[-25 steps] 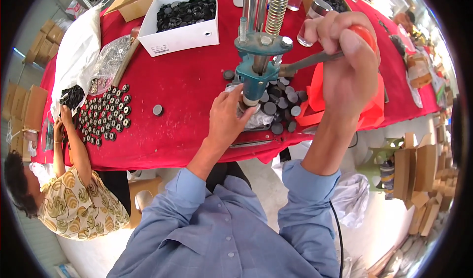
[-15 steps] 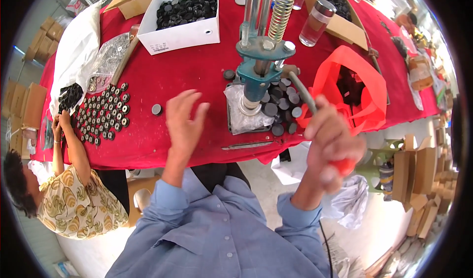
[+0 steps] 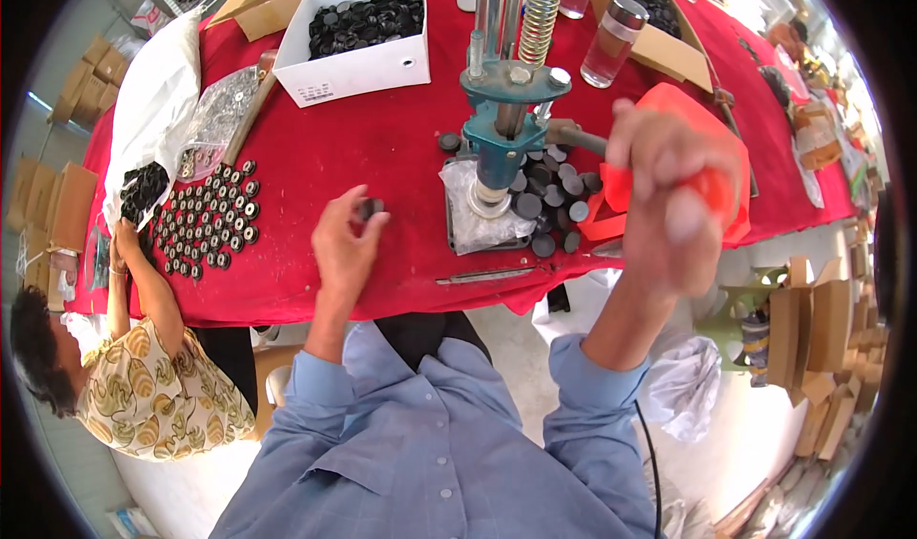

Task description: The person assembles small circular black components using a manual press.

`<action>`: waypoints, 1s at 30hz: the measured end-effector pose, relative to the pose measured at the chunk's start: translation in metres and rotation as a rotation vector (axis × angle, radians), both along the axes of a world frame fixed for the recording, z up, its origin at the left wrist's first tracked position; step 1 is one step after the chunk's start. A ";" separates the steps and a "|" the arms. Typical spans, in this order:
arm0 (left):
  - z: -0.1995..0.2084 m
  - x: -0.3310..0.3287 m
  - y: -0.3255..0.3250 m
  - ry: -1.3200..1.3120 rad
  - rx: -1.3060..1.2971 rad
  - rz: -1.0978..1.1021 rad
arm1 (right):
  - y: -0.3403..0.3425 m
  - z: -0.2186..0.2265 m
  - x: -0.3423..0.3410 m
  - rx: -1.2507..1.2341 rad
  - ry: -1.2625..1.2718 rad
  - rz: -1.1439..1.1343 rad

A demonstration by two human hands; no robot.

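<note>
- Head view, twelve o'clock pointing away from the person: the left hand (image 3: 344, 250) hangs over the red cloth-covered table (image 3: 406, 147), thumb and forefinger pinched on a small, dark, round disc (image 3: 370, 209); the other fingers are hard to separate.
- From that disc, at three o'clock, stands the teal metal lever press (image 3: 497, 161); its pale round foot (image 3: 489, 201) sits over a crinkled clear plastic sheet (image 3: 465, 228).
- The right hand (image 3: 673, 190), blurred and at three o'clock of the press, has its fingers curled round the end of the grey metal lever (image 3: 584, 139).
- Loose grey-black round discs (image 3: 553, 196) lie heaped just beside the foot, at three o'clock; dark discs with pale metal centres (image 3: 206, 220) spread at nine o'clock of the left hand.
- The step in hand looks like feeding a disc to the press; whether anything lies under the foot is hidden.
- Next, I judge, calls for lifting the foot clear by the lever, then setting the disc squarely beneath, fingertips withdrawn before any downstroke.
</note>
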State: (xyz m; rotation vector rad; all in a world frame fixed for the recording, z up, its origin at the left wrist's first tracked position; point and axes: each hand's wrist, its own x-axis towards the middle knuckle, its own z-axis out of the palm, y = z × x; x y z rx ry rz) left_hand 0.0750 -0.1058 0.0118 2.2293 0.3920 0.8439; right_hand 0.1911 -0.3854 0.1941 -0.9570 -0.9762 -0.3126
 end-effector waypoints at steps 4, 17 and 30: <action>0.016 0.033 -0.063 -0.019 -0.101 -0.233 | 0.011 0.030 0.035 -0.056 0.059 0.046; 0.014 0.067 -0.100 -0.027 -0.135 -0.360 | 0.013 0.025 0.032 -0.006 0.019 0.088; 0.021 0.051 -0.091 -0.032 -0.143 -0.346 | -0.026 -0.072 -0.060 -0.104 0.001 -0.269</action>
